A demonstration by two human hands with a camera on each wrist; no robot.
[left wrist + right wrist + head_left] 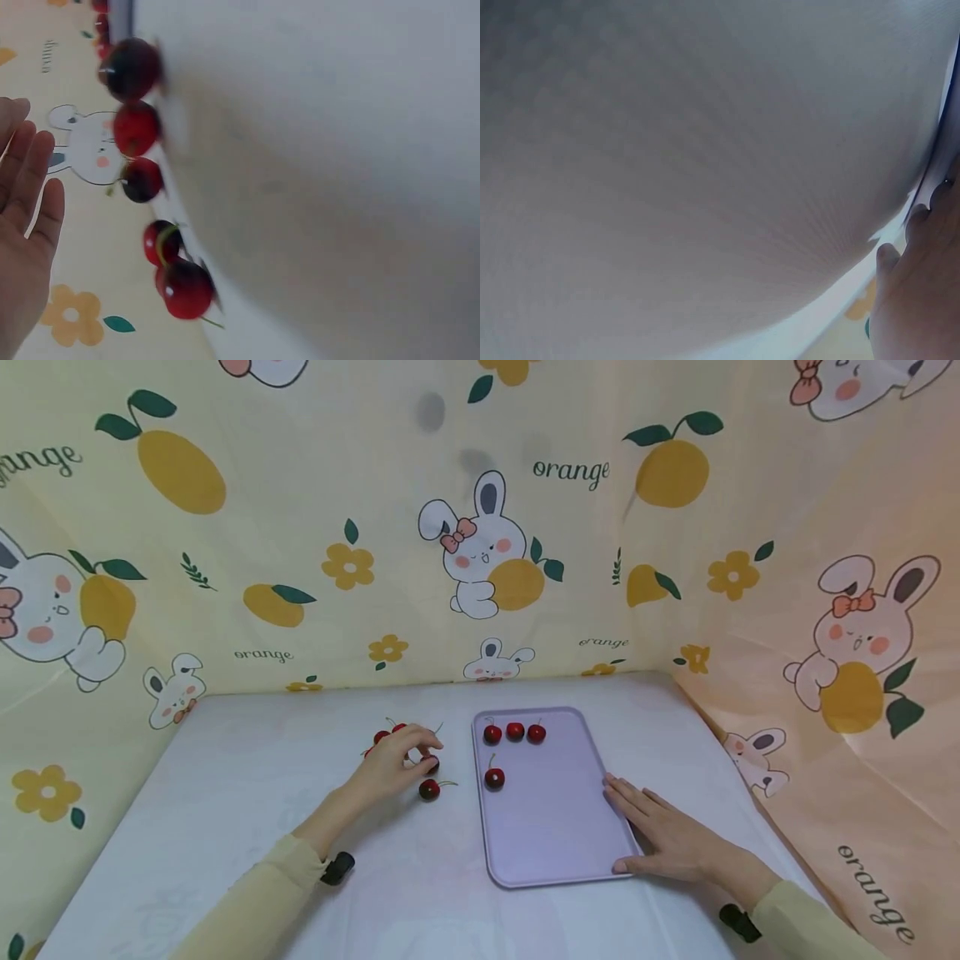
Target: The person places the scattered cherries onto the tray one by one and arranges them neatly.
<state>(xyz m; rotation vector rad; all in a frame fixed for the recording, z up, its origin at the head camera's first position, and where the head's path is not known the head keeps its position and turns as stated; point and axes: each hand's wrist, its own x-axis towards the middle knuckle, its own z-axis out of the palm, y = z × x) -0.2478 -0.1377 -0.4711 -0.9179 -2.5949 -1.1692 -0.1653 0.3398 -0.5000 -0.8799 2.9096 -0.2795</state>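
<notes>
A lavender tray (pixel 555 835) lies right of centre on the white table. A row of three cherries (pixel 514 732) sits at its far end, and a single cherry (pixel 494 778) lies nearer. Several loose cherries (pixel 429 789) lie on the table just left of the tray, also seen as cherries (pixel 136 127) in the left wrist view. My left hand (pixel 416 753) hovers over this group with loosely bent fingers; in the wrist view the hand (pixel 26 247) holds nothing. My right hand (pixel 660 835) rests flat on the tray's right edge, fingers straight, shown as the hand (pixel 922 300) in its wrist view.
Cloth walls printed with rabbits and oranges (pixel 487 560) enclose the table at the back and on both sides. Bare white tabletop (pixel 247 777) stretches to the left of the cherries and in front of the tray.
</notes>
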